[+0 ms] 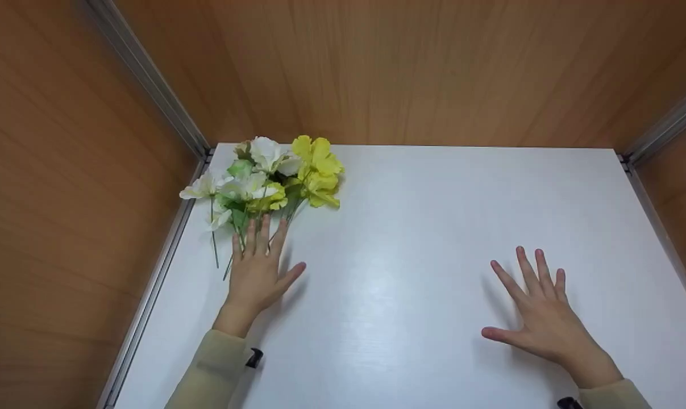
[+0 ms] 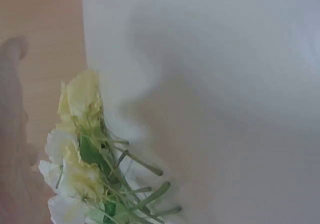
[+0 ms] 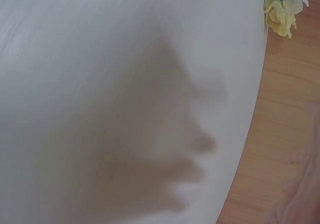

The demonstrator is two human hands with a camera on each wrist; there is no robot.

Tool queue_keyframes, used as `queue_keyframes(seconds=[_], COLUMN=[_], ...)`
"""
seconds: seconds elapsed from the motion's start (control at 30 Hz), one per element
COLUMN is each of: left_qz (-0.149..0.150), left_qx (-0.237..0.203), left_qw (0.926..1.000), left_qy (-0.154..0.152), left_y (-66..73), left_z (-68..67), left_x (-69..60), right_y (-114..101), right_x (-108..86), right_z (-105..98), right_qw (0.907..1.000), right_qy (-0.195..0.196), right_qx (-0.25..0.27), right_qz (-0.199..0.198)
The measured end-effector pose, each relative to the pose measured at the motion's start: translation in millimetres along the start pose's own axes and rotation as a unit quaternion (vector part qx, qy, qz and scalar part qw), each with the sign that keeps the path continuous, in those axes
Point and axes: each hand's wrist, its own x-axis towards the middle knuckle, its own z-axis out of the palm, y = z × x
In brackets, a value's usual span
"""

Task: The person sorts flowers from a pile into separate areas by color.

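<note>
Here's what I have on my feed: a wooden back panel [image 1: 405, 68] rises at the far side, with a left panel [image 1: 53, 199] and a right panel [image 1: 678, 193] flanking it. Between them spreads the white table [image 1: 399, 267], glossy, light pooling around its middle. A metal rail [image 1: 161, 85] runs down the seam on the left.

Now to the far left corner, and there's my bunch of flowers [image 1: 263, 176], lying in a loose heap, heads to the far side. White on the left, yellow blooms [image 1: 319, 162] on the right, one white bloom [image 1: 203, 186] reaching over the left edge.

Over to the right hand [image 1: 547, 321], at the near right, well apart from the flowers: palm down, fingers spread apart, thumb out to the left, its shadow on the white. And the left hand [image 1: 257, 278], just on the near side of the blooms! Fingers apart and straight, laid across my view of the stems [image 1: 214, 233], thumb out to the right; whether the fingertips touch, I can't tell from here. Neither hand is gripping anything.

Smallest now: a dark piece [image 1: 255, 358] beside the left wrist.
</note>
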Motion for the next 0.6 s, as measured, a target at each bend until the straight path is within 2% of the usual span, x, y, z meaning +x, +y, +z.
queue_keyframes(seconds=[0.1, 0.2, 0.27, 0.37, 0.47, 0.6], left_qz=[-0.071, -0.131, -0.159, -0.189, -0.215, -0.243], left_qx=[-0.031, -0.075, -0.102, -0.151, -0.213, -0.272], left_qw=[0.996, 0.9842, 0.9762, 0.9653, 0.9494, 0.9292], left_qy=[0.046, 0.092, 0.106, 0.099, 0.083, 0.058], left_y=[-9.8, -16.6, -19.6, -21.4, -21.4, -17.5], left_z=[-4.4, -6.7, -7.6, -8.7, -9.2, -9.2], left_x=[9.6, 19.0, 25.1, 33.5, 39.8, 42.3], right_y=[0, 0, -1, 0, 1, 2], right_x=[2.7, 7.0, 10.3, 15.5, 21.3, 30.2], right_z=[2, 4, 6, 9, 12, 14], right_qw=[1.0, 0.9998, 0.9995, 0.9983, 0.9945, 0.9804], right_qy=[-0.003, -0.006, -0.01, -0.017, -0.026, -0.031], right_qx=[0.002, 0.012, 0.021, 0.04, 0.08, 0.161], right_qz=[0.007, 0.015, 0.023, 0.039, 0.062, 0.108])
